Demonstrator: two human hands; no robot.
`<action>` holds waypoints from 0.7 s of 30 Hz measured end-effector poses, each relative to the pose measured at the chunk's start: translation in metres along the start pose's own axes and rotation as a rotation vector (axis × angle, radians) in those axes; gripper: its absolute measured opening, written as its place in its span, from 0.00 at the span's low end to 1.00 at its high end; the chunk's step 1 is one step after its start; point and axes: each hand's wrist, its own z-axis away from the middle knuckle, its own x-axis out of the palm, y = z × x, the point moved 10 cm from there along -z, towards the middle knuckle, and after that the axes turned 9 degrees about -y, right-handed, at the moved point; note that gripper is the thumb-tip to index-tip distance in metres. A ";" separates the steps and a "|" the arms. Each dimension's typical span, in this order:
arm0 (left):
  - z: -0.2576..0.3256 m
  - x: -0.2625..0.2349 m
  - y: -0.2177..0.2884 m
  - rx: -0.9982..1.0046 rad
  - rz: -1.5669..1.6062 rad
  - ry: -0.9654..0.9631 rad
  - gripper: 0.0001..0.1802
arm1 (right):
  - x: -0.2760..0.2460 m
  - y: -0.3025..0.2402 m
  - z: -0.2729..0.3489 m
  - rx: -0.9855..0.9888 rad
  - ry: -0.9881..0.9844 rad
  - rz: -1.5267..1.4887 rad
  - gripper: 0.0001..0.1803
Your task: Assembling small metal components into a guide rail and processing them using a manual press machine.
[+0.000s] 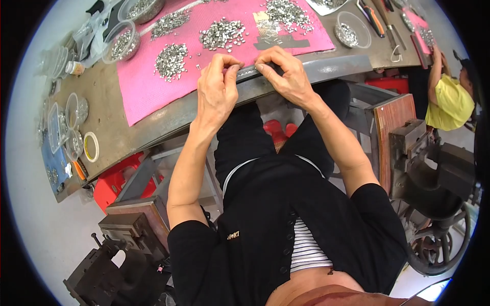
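Observation:
At the front edge of the bench, my left hand (218, 87) is closed in a pinch, thumb against forefinger. My right hand (287, 76) is pinched the same way a short distance to its right. What sits in either set of fingertips is too small to make out. Between them, a narrow dark strip with a row of small shiny bits (246, 73) lies along the edge. Beyond my hands, a pink textured mat (138, 97) carries several piles of small silver metal pieces, including a pile (171, 62) left of my left hand and a pile (223, 34) farther back.
Plastic tubs (121, 43) of metal bits stand at the left, and another tub (352, 30) at the right. A tape roll (91, 147) lies far left, orange-handled pliers (376, 23) far right. Machines flank me below the bench. Another person in yellow (451, 104) sits at the right.

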 end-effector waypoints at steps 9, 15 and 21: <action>0.002 0.015 0.016 0.102 -0.197 0.027 0.05 | 0.000 -0.029 0.009 -0.215 0.096 0.396 0.06; 0.002 0.020 0.021 0.182 -0.323 0.024 0.06 | -0.012 0.000 0.009 -0.035 0.102 0.087 0.07; 0.003 0.021 0.030 0.260 -0.394 0.064 0.06 | -0.015 0.002 0.009 0.004 0.098 0.020 0.07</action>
